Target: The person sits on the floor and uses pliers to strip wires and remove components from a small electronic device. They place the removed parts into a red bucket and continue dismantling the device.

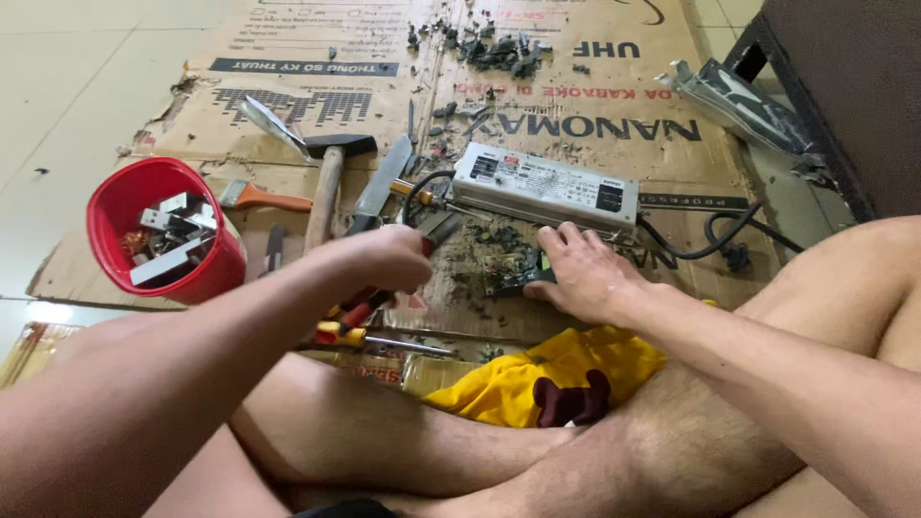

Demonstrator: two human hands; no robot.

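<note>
I sit cross-legged on flattened cardboard. My left hand is closed around pliers with red handles; their dark jaws point toward a patch of dark debris. My right hand presses a small dark part flat against the cardboard amid grey crumbs. Just beyond both hands lies a long silver power supply box with black cables at its right end.
A red bucket with metal pieces stands at the left. A hammer, a cleaver, an orange-handled brush and a yellow-handled screwdriver lie nearby. Dark scrap lies farther off, a metal bracket at right, yellow cloth on my legs.
</note>
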